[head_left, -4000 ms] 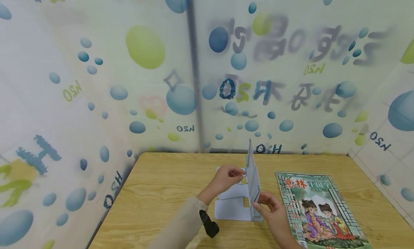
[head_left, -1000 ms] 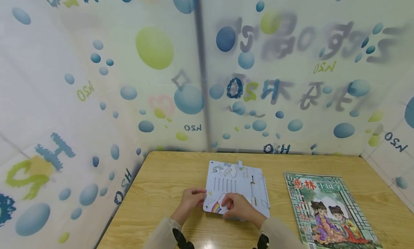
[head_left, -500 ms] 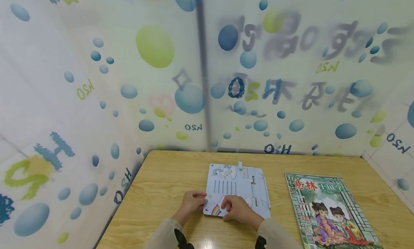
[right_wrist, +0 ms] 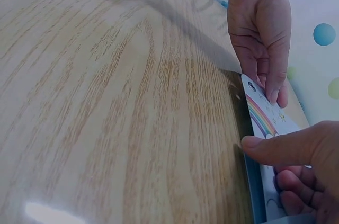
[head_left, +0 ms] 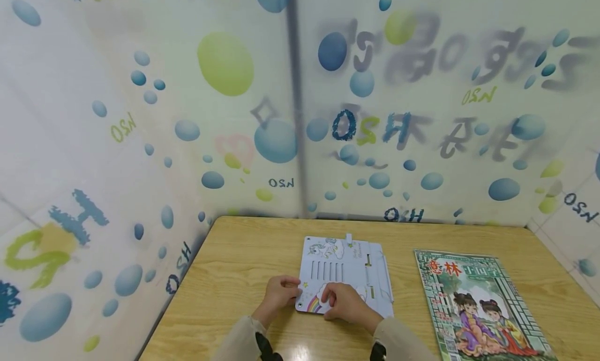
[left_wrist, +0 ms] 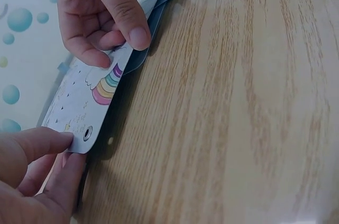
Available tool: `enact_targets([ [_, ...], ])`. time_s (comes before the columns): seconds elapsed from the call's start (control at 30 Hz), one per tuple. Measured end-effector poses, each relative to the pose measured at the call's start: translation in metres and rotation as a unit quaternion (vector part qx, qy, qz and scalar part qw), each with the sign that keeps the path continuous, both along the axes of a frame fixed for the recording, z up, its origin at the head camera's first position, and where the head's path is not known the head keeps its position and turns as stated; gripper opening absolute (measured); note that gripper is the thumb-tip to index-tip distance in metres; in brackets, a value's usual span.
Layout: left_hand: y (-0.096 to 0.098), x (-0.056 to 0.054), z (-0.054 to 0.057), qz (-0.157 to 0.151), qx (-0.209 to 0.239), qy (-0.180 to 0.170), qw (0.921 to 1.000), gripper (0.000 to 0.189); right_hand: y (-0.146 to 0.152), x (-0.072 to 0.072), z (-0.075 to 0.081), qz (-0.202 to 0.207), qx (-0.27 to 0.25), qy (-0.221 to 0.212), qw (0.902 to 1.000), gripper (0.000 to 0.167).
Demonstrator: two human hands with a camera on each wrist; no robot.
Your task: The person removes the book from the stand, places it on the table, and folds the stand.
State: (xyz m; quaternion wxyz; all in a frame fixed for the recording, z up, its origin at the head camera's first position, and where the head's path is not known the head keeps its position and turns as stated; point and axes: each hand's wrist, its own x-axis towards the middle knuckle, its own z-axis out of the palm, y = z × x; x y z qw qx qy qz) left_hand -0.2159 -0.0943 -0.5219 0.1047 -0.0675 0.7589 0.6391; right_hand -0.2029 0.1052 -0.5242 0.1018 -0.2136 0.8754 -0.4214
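Observation:
A white metal book stand (head_left: 326, 271) with unicorn and rainbow prints and a row of slits lies folded on the wooden table, printed side up. My left hand (head_left: 279, 294) pinches its near left corner, thumb and fingers on either side of the plate, by the metal eyelet in the left wrist view. Over the front edge, my right hand (head_left: 348, 305) has its thumb against the rim and its other fingers curled above the plate, as the right wrist view shows. A gap with shadow shows under the raised printed plate (left_wrist: 85, 113) along the front.
To the right lies a green magazine (head_left: 478, 298) with two cartoon figures on its cover. Behind the wooden table (head_left: 244, 257) hangs a pale curtain (head_left: 225, 142) with blue and green dots. A small white tab (head_left: 349, 239) sticks out at the stand's back edge.
Four seconds ago a panel of the book stand stood upright between my hands; now it lies folded down, printed side up. Over the last second its back edge has sunk slightly; both hands stay put.

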Motion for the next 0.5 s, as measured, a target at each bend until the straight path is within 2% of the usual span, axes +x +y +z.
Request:
enact_targets([
  [0.27, 0.0, 0.001, -0.001, 0.0, 0.004, 0.005, 1.0, 0.022, 0.001, 0.001, 0.002, 0.003, 0.0, 0.005, 1.0, 0.031],
  [0.5, -0.001, 0.0, -0.001, -0.001, -0.009, 0.003, 1.0, 0.021, 0.007, 0.0, 0.011, 0.017, -0.056, -0.044, 0.9973, 0.023],
])
